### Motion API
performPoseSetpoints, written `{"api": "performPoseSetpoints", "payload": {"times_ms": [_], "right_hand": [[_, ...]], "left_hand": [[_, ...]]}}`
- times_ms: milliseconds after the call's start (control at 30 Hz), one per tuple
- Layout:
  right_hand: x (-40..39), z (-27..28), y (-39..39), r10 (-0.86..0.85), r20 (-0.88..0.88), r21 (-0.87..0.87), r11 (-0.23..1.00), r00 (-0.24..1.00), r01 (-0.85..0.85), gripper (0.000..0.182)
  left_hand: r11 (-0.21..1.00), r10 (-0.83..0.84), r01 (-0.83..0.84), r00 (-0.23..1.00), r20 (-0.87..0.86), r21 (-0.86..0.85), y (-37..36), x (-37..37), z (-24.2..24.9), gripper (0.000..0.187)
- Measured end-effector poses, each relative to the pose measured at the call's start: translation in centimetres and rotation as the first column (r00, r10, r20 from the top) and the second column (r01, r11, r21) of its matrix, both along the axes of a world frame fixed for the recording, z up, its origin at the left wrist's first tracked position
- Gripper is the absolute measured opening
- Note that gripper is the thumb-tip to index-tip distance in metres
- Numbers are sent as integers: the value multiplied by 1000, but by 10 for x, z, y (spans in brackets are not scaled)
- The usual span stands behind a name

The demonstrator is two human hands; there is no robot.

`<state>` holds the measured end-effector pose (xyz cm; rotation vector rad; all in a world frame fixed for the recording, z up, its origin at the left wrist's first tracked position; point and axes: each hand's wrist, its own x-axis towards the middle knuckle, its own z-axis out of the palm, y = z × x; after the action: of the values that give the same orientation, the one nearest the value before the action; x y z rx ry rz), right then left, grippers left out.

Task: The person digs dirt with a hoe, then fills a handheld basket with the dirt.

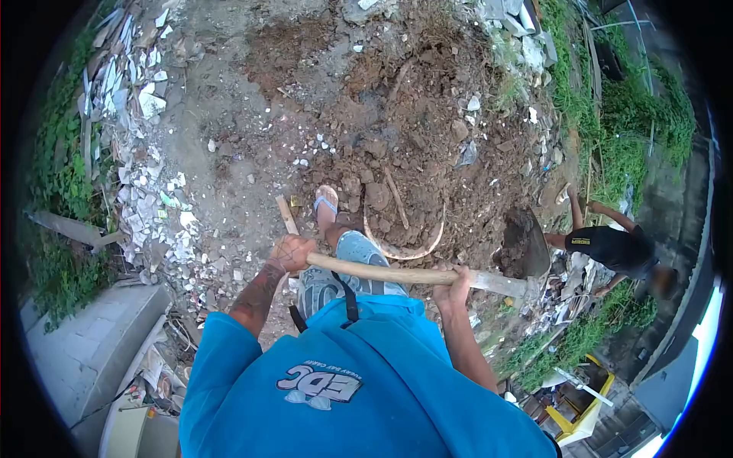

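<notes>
Our left grip is wrapped round the hoe well away from its blade, our right grip nearer to it. The hoe lies across our legs; whether its blade touches the loose soil, we can't quite tell. For control, we should hold firmly and mind our sandalled foot.

Left hand, right hand curled closed, well apart; finger wrap unclear.
</notes>
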<state>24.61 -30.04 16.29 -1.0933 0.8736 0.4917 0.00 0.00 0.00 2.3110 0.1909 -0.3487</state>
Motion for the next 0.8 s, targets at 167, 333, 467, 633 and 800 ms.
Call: {"api": "performPoseSetpoints", "payload": {"times_ms": [167,333,467,633,800], "right_hand": [[30,22,78,-56,91,27,998,994,54,11],[-10,48,162,28,47,91,995,999,-32,14],[-29,53,257,93,149,154,981,985,-116,18],[-37,72,411,107,446,222,949,889,-226,21],[0,154,531,372,669,-26,877,644,-480,42]], "left_hand": [[993,-5,-13,988,152,116,102,48,76,24],[986,47,-49,999,17,160,160,-18,141,26],[980,156,-155,988,7,125,225,-76,144,30],[945,290,-303,950,118,121,359,-80,118,31],[900,372,-412,895,245,140,455,-45,169,24]]}}
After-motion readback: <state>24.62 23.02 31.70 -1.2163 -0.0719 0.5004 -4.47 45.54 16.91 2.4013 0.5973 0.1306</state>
